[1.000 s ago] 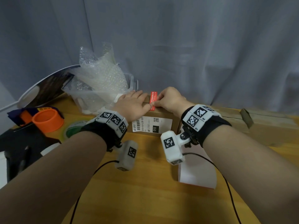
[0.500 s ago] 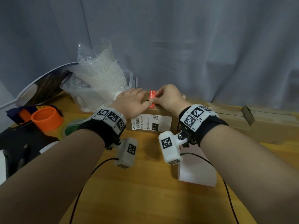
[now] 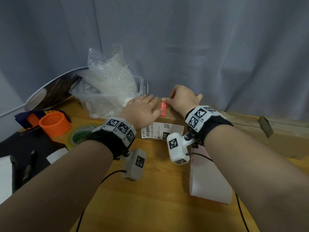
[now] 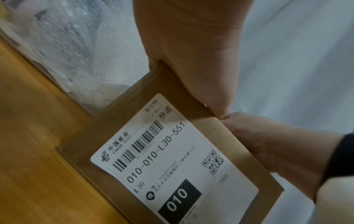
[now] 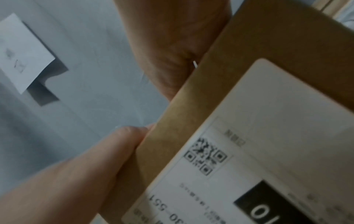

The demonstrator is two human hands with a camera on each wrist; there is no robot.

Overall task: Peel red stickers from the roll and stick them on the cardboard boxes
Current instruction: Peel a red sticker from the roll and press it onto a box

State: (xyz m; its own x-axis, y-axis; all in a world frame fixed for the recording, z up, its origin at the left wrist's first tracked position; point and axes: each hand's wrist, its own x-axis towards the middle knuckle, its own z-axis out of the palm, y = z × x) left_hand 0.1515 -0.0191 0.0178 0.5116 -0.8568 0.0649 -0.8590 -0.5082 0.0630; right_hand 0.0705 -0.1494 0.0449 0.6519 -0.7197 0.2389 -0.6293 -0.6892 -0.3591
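Note:
A brown cardboard box [image 3: 174, 117] with a white shipping label [image 3: 160, 131] stands at the table's back edge. The red sticker [image 3: 163, 108] lies flat on its top face. My left hand [image 3: 142, 109] rests flat on the top, and its thumb touches the sticker's near end. My right hand [image 3: 182, 99] sits on the box to the right, its index fingertip pressing the sticker's far end. In the left wrist view my left thumb [image 4: 216, 104] meets the right hand [image 4: 268, 144] at the box edge [image 4: 191, 91]. In the right wrist view the box [image 5: 172, 136] hides the sticker.
A clear bin of bubble wrap [image 3: 108, 91] stands left of the box. An orange tape roll [image 3: 55, 124] and a green-white roll [image 3: 82, 136] lie further left. A white backing strip [image 3: 210, 178] lies under my right forearm. A long cardboard box [image 3: 275, 136] lies at the right.
The sticker, held upright over the box by my right hand a second ago, now lies flat on the box top. My left thumb has come onto its near end.

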